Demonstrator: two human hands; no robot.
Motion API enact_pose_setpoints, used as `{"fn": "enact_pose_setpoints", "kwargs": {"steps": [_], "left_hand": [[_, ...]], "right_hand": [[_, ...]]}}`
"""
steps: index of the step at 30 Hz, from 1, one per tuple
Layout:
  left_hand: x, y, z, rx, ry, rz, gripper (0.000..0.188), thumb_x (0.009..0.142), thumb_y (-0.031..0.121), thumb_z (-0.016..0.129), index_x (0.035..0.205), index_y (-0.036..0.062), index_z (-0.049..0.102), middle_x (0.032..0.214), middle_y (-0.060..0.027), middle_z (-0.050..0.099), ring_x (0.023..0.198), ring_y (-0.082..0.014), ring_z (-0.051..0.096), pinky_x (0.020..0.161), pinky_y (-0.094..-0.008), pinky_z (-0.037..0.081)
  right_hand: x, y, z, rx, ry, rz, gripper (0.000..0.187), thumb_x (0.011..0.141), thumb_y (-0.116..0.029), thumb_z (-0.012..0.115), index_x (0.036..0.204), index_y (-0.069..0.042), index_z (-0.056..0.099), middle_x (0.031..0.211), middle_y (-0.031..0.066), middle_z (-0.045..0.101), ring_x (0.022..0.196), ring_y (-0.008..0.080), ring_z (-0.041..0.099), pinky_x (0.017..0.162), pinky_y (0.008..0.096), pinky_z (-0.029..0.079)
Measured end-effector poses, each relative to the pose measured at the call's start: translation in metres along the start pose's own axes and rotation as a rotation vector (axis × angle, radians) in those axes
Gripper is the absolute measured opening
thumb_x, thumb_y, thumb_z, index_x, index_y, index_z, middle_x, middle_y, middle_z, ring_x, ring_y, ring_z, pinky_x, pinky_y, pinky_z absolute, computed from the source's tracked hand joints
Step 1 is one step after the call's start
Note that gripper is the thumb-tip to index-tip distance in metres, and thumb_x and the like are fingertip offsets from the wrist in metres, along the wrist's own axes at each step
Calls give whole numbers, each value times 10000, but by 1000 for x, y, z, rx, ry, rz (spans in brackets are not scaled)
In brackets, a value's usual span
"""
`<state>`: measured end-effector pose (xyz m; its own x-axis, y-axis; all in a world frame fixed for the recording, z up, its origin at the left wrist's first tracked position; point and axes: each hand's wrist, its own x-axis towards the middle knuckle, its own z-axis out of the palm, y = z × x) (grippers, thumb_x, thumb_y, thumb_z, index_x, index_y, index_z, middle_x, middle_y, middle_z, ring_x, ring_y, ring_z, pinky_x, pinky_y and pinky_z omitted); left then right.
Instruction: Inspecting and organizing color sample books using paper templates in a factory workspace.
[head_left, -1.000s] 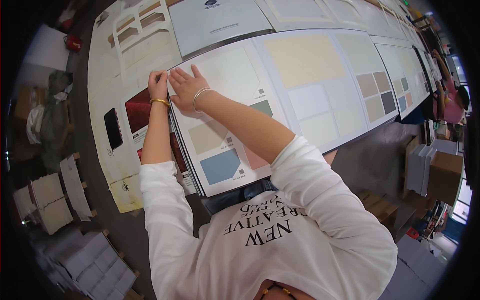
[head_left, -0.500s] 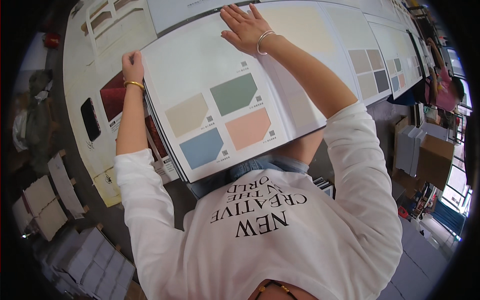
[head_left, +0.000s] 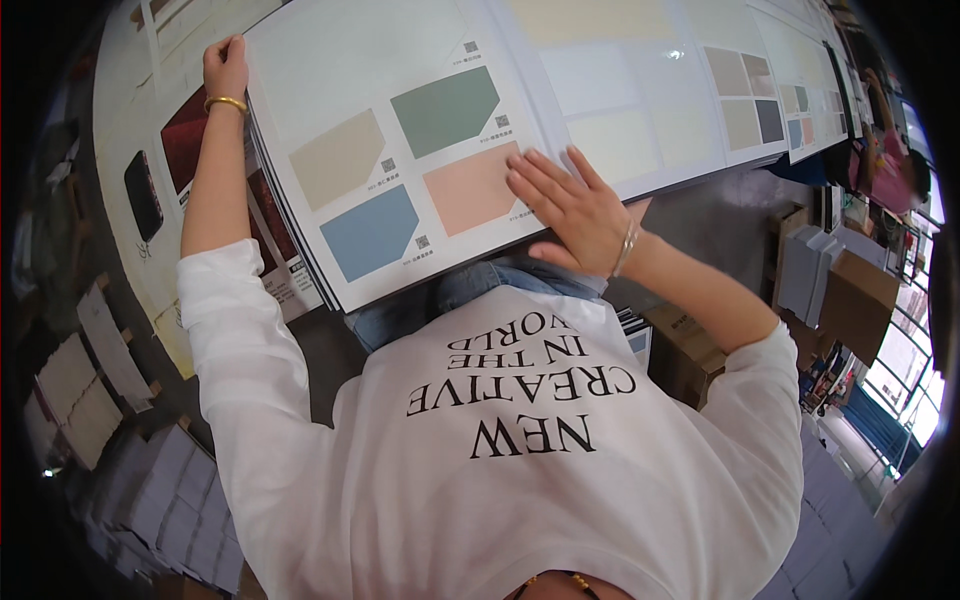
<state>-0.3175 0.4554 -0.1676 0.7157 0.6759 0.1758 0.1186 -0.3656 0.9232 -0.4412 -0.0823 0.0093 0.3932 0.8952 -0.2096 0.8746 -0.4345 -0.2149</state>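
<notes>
Head view: left hand (head_left: 226, 70) pinches smooth swatch page (head_left: 385, 165), empty right hand (head_left: 575, 212) splayed flat.

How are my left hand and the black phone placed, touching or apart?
Apart. The head view shows the left hand at the edge of the sample book, with a dark red swatch and pale tabletop between it and the black phone.

Passage open over the middle of the swatch page (head_left: 340, 60)
The left hand (head_left: 226, 68) and left forearm (head_left: 215, 185) bar the left side, the right hand (head_left: 578, 212) the near right corner, the person's lap (head_left: 440, 293) the near edge.
</notes>
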Motion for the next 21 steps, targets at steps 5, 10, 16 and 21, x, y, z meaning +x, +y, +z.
{"fn": "enact_pose_setpoints", "kwargs": {"steps": [5, 10, 16, 21], "left_hand": [[-3, 7, 5, 32, -6, 2, 343, 895, 314, 703, 1058, 15, 659, 966, -51, 669, 892, -150, 611, 848, -295, 494], [2, 6, 5, 23, -18, -17, 344, 896, 314, 704, 1066, 19, 658, 976, -51, 669, 906, -154, 614, 854, -296, 494], [-1, 6, 5, -15, -6, -40, 326, 904, 301, 699, 1066, 22, 657, 978, -46, 666, 909, -151, 609, 858, -296, 491], [3, 1, 8, 8, -10, -7, 293, 906, 288, 704, 1041, 33, 661, 958, -35, 657, 883, -133, 596, 832, -280, 489]], "right_hand": [[-13, -33, 14, 19, -13, 59, 862, 936, -614, 413, 1540, -15, 276, 1617, 128, 265, 1512, 274, 214, 1214, 511, 75], [30, -80, 33, 130, -30, -240, 807, 919, -536, 525, 1539, -66, 307, 1629, 63, 251, 1516, 197, 186, 1233, 464, 95], [101, -141, 61, 113, 72, -486, 742, 942, -495, 525, 1528, -82, 333, 1615, 22, 284, 1510, 153, 173, 1242, 442, 50], [98, -136, 54, 209, 46, -416, 736, 928, -472, 569, 1507, -70, 358, 1610, 42, 293, 1500, 167, 214, 1236, 391, 129]]}}
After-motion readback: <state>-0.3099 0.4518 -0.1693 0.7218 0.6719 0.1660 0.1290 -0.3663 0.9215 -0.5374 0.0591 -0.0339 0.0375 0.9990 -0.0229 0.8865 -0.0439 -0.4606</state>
